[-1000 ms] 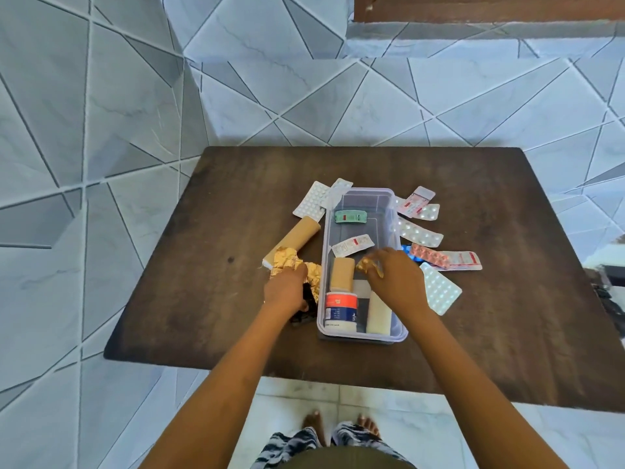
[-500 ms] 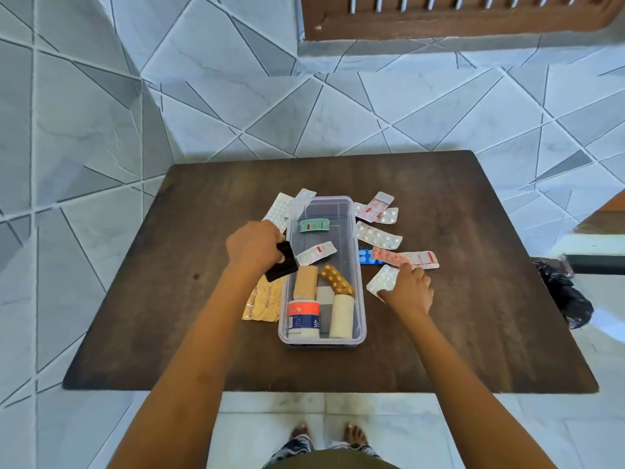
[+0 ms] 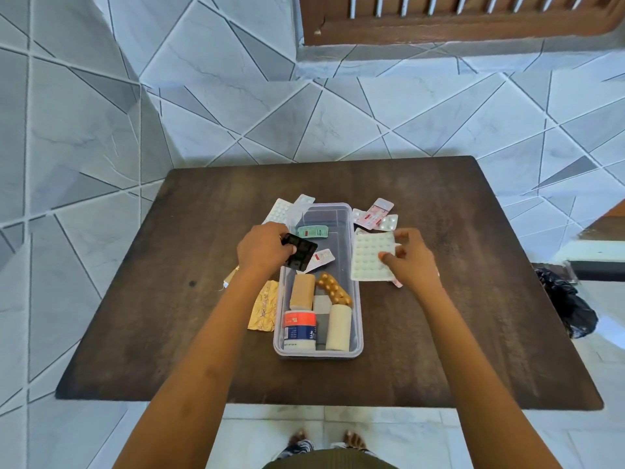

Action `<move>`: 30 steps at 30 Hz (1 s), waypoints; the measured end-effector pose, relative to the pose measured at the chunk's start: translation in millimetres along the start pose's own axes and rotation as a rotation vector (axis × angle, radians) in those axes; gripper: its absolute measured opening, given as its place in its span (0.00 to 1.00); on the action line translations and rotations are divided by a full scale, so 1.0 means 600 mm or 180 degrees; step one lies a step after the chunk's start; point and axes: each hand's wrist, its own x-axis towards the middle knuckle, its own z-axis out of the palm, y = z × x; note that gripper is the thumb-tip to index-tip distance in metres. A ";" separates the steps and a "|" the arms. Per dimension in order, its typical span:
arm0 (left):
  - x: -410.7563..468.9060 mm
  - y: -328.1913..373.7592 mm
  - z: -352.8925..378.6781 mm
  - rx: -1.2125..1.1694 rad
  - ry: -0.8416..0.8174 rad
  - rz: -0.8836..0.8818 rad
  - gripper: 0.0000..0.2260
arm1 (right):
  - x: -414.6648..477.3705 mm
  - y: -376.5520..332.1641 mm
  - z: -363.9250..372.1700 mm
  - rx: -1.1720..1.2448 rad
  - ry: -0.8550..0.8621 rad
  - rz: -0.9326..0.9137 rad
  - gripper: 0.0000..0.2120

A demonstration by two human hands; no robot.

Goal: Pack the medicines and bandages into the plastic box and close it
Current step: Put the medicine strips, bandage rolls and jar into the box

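We see the left hand [image 3: 262, 250] clamped on a black blister pack [image 3: 301, 255] above the left rim of the open plastic box [image 3: 318, 352]. The right hand [image 3: 411, 262] pinches a white pill sheet [image 3: 370, 257] just right of the box. Inside lie 2 bandage rolls [image 3: 302, 291], a bottle [image 3: 299, 330] and an orange blister strip [image 3: 333, 287].
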 end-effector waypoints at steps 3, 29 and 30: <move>0.012 -0.005 -0.002 -0.0038 0.0027 -0.0026 0.07 | 0.006 -0.042 0.052 -0.0277 -0.0688 -0.0305 0.22; 0.065 0.017 0.106 -0.0473 -0.0435 0.0358 0.15 | 0.011 0.018 0.128 -0.2455 -0.0342 -0.1183 0.23; 0.064 0.018 0.116 -0.0269 -0.0515 0.0396 0.13 | 0.008 0.020 0.122 -0.2363 -0.0331 -0.1156 0.23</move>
